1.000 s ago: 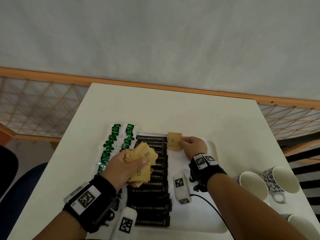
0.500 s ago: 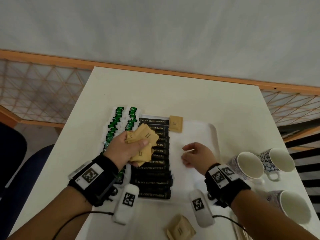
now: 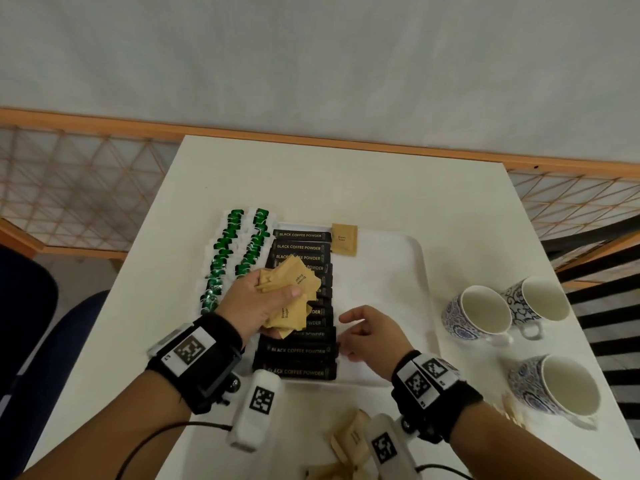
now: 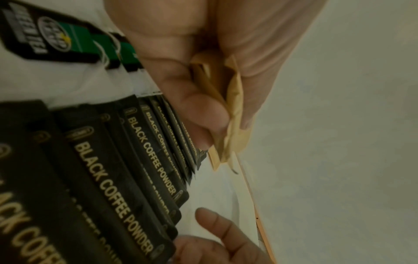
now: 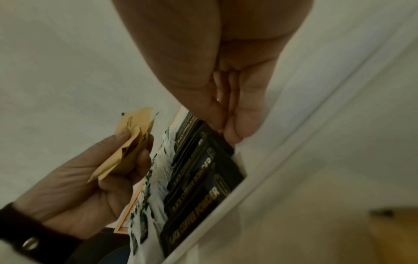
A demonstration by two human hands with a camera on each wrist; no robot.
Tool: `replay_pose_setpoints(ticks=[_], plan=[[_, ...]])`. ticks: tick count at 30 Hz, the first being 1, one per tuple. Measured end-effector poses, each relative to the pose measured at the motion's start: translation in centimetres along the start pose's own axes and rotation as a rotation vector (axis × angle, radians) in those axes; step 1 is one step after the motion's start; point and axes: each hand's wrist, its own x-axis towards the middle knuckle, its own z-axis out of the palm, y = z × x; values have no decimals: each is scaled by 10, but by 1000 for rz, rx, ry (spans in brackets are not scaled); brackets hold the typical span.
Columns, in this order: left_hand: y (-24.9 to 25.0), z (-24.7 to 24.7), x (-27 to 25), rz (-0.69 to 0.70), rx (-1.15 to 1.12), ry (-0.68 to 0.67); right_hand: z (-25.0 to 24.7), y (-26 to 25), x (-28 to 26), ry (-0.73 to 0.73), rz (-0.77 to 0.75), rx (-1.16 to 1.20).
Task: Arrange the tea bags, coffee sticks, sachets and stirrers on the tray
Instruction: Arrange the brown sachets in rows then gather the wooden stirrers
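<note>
Black wristbands [image 3: 204, 362] with square coded tags, white camera pods [image 3: 258, 408]

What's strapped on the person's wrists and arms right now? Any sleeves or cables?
No sleeves; both forearms are bare. The left hand and right hand each have a wide black wrist strap carrying white plates with black square markers. A white camera block with a marker hangs under each wrist, trailing a black cable.

On the tray [image 3: 414, 268], my coffee sticks [image 3: 299, 303] are lying in a column, tea bags [image 3: 235, 251] sitting to their left and one sachet [image 3: 344, 239] lying just right of the far end. Three cups [image 3: 481, 313] are standing right of the tray.
</note>
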Motion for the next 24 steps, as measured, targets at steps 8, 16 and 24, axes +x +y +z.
replay_pose_setpoints(ticks=[8, 16, 24], plan=[[-2, 21, 6, 6, 46, -89, -17, -45, 3, 78, -230, 229], [-4, 29, 11, 0, 31, -95, -28, -53, 13, 40, -210, 368], [-5, 32, 13, 17, 93, -91, -22, -51, 18, 19, -202, 229]])
